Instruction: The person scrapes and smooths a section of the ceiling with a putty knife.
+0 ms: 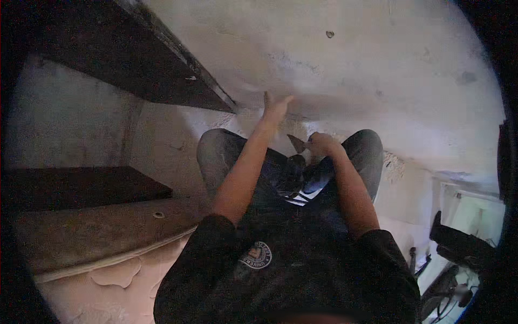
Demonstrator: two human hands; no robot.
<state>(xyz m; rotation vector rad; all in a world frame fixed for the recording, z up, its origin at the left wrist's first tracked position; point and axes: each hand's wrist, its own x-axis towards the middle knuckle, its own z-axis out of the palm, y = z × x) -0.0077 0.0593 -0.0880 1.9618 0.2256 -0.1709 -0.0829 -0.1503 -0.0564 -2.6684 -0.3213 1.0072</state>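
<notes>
My left hand (277, 107) reaches forward to the lower part of a pale wall (372, 70), its fingers spread and nothing in it. Whether it touches the wall, I cannot tell. Closer in, between my knees, my right hand (324, 143) is closed around the handle of a scraper (295, 143). The scraper's dark, triangular blade points left, toward the space below my left hand. My right fingers hide most of the handle. Rough, flaking patches show on the wall near its foot, just beyond both hands.
A dark shelf (156, 59) juts out at upper left, its edge close to my left hand. Below it lie a dark board (86, 186) and a pinkish quilted mattress (124, 275). Black equipment (458, 243) stands at the right. My bent knees flank both hands.
</notes>
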